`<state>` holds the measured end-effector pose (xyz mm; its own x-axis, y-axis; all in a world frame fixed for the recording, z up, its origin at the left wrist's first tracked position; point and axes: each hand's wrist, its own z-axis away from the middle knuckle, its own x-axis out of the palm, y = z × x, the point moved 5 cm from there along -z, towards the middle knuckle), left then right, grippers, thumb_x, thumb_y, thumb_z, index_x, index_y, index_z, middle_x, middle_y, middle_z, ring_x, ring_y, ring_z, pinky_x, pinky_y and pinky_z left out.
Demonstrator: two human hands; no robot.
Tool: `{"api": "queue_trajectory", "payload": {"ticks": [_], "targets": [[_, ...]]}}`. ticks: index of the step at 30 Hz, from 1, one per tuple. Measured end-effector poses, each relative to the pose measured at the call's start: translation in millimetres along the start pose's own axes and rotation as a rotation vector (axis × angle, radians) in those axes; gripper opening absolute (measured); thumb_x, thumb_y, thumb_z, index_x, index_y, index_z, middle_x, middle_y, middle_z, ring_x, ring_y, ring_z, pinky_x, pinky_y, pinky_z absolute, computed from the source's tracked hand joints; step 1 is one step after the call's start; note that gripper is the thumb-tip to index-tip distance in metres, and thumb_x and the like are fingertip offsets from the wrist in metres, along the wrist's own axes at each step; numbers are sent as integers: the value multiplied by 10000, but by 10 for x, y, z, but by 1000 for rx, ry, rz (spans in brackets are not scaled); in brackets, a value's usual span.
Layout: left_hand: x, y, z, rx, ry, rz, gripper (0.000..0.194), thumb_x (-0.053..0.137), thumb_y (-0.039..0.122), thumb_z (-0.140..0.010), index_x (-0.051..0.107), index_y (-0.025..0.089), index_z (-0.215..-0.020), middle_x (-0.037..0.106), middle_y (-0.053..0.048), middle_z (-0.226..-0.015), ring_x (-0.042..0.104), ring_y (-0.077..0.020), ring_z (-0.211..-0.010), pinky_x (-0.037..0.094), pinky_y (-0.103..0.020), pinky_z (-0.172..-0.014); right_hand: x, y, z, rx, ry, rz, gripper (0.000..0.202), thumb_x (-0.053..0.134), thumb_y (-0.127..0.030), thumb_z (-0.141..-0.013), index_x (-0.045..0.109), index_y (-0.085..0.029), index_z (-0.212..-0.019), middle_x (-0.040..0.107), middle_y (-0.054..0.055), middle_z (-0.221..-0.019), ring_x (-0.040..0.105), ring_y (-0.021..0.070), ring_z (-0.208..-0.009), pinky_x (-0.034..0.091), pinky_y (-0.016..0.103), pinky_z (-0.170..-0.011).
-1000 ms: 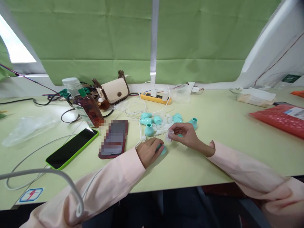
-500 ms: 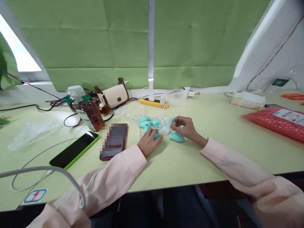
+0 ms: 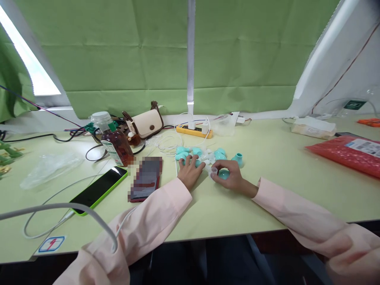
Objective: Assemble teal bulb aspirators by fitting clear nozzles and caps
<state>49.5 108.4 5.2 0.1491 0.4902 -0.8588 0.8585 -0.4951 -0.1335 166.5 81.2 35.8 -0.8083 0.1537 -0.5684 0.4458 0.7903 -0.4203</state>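
Observation:
Thumb and fingers of my right hand (image 3: 230, 176) pinch a small translucent plastic cap (image 3: 213, 170), held low over the tabletop. Behind that hand a glossy turquoise piece (image 3: 223, 174) lies partly hidden. My left hand (image 3: 190, 172) has its fingers spread, the tips at a cluster of turquoise pieces (image 3: 182, 151); it grips nothing that I can see. Between the hands and just beyond them sit several small clear plastic parts (image 3: 208, 157). Another turquoise piece with a narrow neck (image 3: 238, 158) stands upright right of the cluster.
To the left lie a dark-red-edged phone (image 3: 147, 178), a green-cased phone (image 3: 99, 190) and a bottle of brown liquid (image 3: 117, 146). A cream bag (image 3: 147, 123), a yellow power strip (image 3: 194, 132) and loose cables line the back. A red parcel (image 3: 341, 152) is at the right.
My right hand has drawn nearer with the cap, away from the clear parts. The necked turquoise piece now stands in sight beyond it. My left hand stays over the cluster, its fingers more spread.

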Motion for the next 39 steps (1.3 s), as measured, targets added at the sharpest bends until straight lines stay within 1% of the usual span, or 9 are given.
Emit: {"api": "queue_trajectory", "payload": {"ticks": [3, 6, 14, 16, 20, 23, 29, 33, 39], "targets": [[5, -9, 5, -31, 6, -6, 187, 473, 198, -773, 523, 248, -945, 430, -108, -1150, 354, -320, -1052, 295, -524, -787, 77, -169, 93, -118, -64, 64, 80, 508, -241, -673, 459, -183, -649, 509, -15, -530, 471, 91, -475, 400, 225, -478], [0, -10, 23, -37, 14, 0, 196, 500, 222, -754, 533, 245, -946, 437, -104, -1162, 361, -325, -1054, 294, -515, -798, 163, -199, 156, -228, -145, 154, 77, 505, -248, -666, 472, -179, -654, 490, -27, -504, 448, 89, -460, 346, 218, -452], [-178, 18, 184, -13, 51, 3, 300, 420, 126, -765, 503, 194, -1045, 422, -130, -1194, 348, -335, -1066, 282, -513, -815, 137, 183, 81, -384, -226, 456, 144, 450, -254, -742, 533, -138, -725, 551, 42, -608, 484, 136, -549, 315, 250, -484], [-216, 48, 222, 27, 38, 5, 257, 422, 154, -774, 521, 178, -1010, 459, -141, -1125, 396, -318, -1008, 327, -483, -774, 99, 270, 39, -401, -214, 519, 166, 442, -258, -758, 541, -134, -711, 557, 55, -617, 493, 143, -560, 318, 253, -489], [-181, 173, 272, 187, -46, 15, 155, 416, 145, -790, 566, 176, -771, 520, -84, -830, 489, -199, -771, 415, -317, -615, 30, 399, -22, -420, -163, 612, 215, 415, -275, -791, 547, -133, -698, 560, 62, -612, 501, 146, -558, 335, 256, -498], [-135, 214, 272, 222, -82, 3, 179, 404, 143, -810, 548, 175, -708, 494, -73, -803, 484, -184, -740, 425, -266, -541, 9, 458, -35, -442, -151, 653, 238, 403, -292, -810, 544, -139, -696, 555, 54, -596, 501, 143, -550, 342, 255, -498], [-106, 101, 176, 134, -107, -31, 168, 388, 100, -813, 540, 153, -862, 475, -125, -931, 474, -253, -868, 445, -308, -560, 22, 478, -54, -466, -173, 690, 254, 380, -291, -837, 538, -154, -693, 555, 48, -597, 498, 142, -554, 338, 262, -508], [-97, 76, 137, 117, -140, -12, 186, 382, 76, -801, 560, 129, -819, 496, -141, -960, 481, -266, -881, 447, -359, -630, 39, 476, -86, -454, -173, 677, 244, 381, -279, -839, 543, -154, -706, 558, 50, -608, 501, 145, -565, 339, 265, -518], [-229, 101, 160, 104, -171, 124, 202, 403, 127, -788, 577, 126, -890, 534, -150, -947, 494, -278, -887, 430, -407, -675, 66, 380, -105, -378, -84, 584, 178, 440, -286, -800, 543, -147, -755, 582, 69, -654, 530, 172, -629, 372, 282, -559]]}}
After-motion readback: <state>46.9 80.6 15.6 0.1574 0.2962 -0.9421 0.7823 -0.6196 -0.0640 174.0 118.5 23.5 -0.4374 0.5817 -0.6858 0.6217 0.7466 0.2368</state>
